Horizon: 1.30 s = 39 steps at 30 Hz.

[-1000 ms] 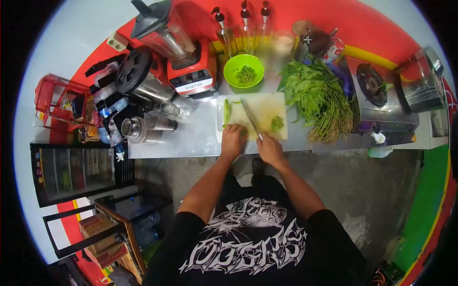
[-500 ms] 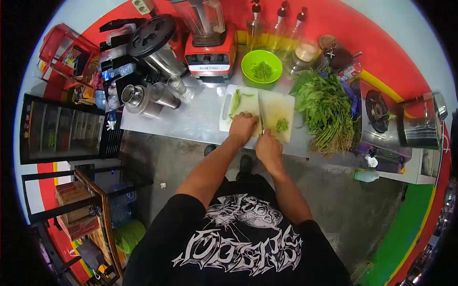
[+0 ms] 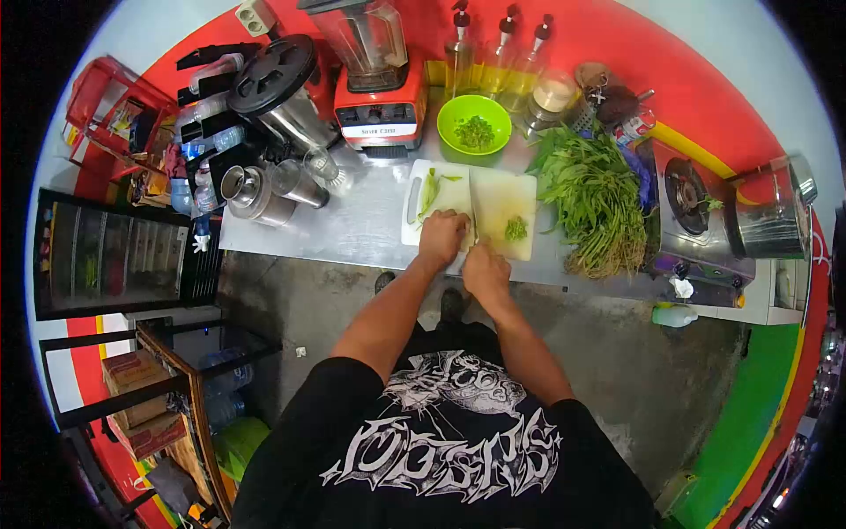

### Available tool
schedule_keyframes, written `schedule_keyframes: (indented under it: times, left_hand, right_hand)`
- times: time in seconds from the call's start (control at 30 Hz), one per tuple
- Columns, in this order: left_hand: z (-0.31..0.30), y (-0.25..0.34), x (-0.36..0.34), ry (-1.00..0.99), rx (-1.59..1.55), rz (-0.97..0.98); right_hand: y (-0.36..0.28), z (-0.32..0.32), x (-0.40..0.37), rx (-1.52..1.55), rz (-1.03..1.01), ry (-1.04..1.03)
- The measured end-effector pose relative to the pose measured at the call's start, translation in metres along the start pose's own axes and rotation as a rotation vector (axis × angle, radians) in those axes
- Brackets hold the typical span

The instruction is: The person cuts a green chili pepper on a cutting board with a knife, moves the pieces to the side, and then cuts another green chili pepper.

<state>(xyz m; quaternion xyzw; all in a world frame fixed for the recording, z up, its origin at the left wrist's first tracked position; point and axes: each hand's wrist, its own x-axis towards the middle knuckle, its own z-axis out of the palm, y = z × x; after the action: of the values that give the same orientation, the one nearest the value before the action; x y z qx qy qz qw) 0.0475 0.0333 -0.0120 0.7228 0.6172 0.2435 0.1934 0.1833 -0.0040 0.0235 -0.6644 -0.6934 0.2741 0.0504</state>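
My right hand (image 3: 486, 269) is closed round the handle of a kitchen knife (image 3: 475, 225), its blade pointing away from me over the cutting boards. Just left of the blade, my left hand (image 3: 445, 232) presses down with curled fingers, which hide whatever is under them. Long light-green vegetable pieces (image 3: 429, 192) lie beyond it on the white cutting board (image 3: 411, 207). To the knife's right, a small heap of chopped greens (image 3: 516, 228) rests on the yellowish cutting board (image 3: 498, 194). A lime-green bowl (image 3: 447, 125) behind the boards holds more chopped greens (image 3: 476, 133).
A leafy bundle with roots (image 3: 590, 194) lies right of the boards, beside a gas stove (image 3: 687, 198) with a metal pot (image 3: 771, 212). Behind stand a red blender (image 3: 379, 115) and pump bottles (image 3: 493, 66). Metal shakers (image 3: 256, 194) stand left on the steel table (image 3: 308, 231).
The whole view has shifted slightly, with the counter a little further left and up. Both hands stay at the boards, the right still on the knife.
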Motion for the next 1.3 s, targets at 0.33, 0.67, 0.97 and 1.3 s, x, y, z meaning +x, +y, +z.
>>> schedule_keyframes:
  times: [0.33,0.67,0.97,1.3]
  left_hand:
    - [0.007,-0.009,-0.002,0.086,-0.191,0.014]
    - [0.005,0.000,-0.009,0.201,-0.218,0.017]
    - [0.007,0.008,-0.016,0.255,-0.130,0.028]
    - [0.006,0.006,-0.024,0.258,-0.091,0.026]
  right_hand:
    - [0.000,0.002,-0.002,-0.031,-0.011,0.024]
    - [0.012,0.016,0.004,0.014,-0.096,0.094]
    - [0.001,-0.004,0.000,-0.005,-0.064,0.075]
    - [0.002,-0.007,0.003,-0.036,-0.086,-0.039]
